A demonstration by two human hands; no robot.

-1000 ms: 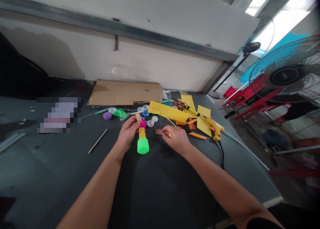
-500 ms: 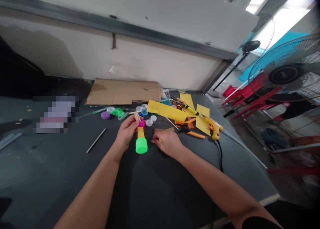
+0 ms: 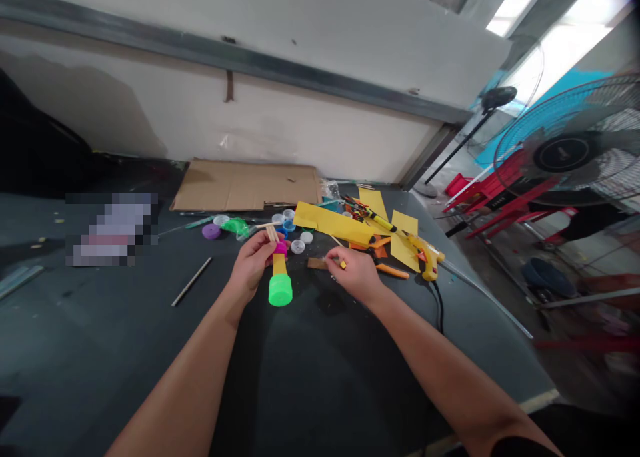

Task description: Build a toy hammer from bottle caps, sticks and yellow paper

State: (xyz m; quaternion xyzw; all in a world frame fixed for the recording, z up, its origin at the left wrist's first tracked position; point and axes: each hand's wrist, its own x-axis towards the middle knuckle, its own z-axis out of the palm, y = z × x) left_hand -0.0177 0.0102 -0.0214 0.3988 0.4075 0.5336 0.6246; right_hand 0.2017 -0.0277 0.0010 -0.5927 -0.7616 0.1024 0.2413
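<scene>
My left hand (image 3: 250, 264) is closed around a small craft piece built from bottle caps. It has a bright green cap (image 3: 281, 290) at the near end, a yellow strip (image 3: 279, 265) in the middle, a magenta cap (image 3: 281, 246) and pale wooden sticks (image 3: 272, 232) pointing away from me. My right hand (image 3: 357, 272) is closed in a pinch, with a small yellow piece (image 3: 343, 265) showing between its fingers. Just left of those fingertips a brown cardboard strip (image 3: 317, 264) lies on the table; whether they touch it is unclear.
Behind my hands lie loose bottle caps (image 3: 298, 246), a yellow sheet (image 3: 335, 224) and a large cardboard piece (image 3: 240, 184). Orange-handled pliers (image 3: 393, 271) and a yellow glue gun (image 3: 429, 260) with a black cord are on the right. A stick (image 3: 192, 282) lies left; a fan (image 3: 567, 152) stands beyond the table.
My right hand has moved right and slightly back from the brown cardboard strip, which shows more now. The small yellow piece moved with it. My left hand and the bottle-cap craft piece barely shifted.
</scene>
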